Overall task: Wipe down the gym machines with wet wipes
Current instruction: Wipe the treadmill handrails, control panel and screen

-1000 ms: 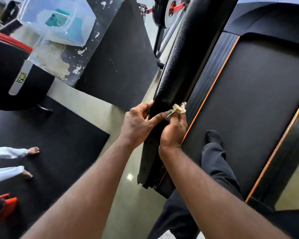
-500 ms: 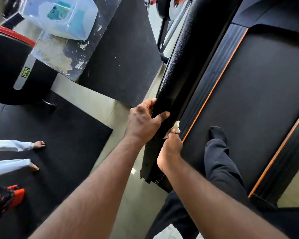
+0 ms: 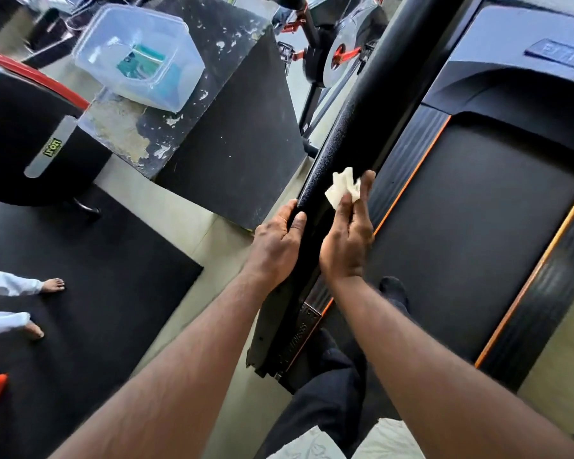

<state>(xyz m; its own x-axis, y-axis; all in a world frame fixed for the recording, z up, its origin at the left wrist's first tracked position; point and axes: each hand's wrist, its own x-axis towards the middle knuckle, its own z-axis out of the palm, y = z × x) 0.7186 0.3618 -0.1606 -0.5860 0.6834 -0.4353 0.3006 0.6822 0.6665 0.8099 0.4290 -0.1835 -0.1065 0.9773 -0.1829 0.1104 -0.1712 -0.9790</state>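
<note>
Higher up the treadmill rail [image 3: 345,127] than half a second ago, the right hand [image 3: 347,246] pinches the crumpled wipe [image 3: 340,190] against it above the rail-gripping left hand [image 3: 277,241], so the rail's rough texture could snag the wipe free.

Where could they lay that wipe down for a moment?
The treadmill belt ahead of the socked foot is bare. So is the floor mat beside the bare feet. The box top is partly taken by a plastic tub; the left hand and right hand crowd the rail.
</note>
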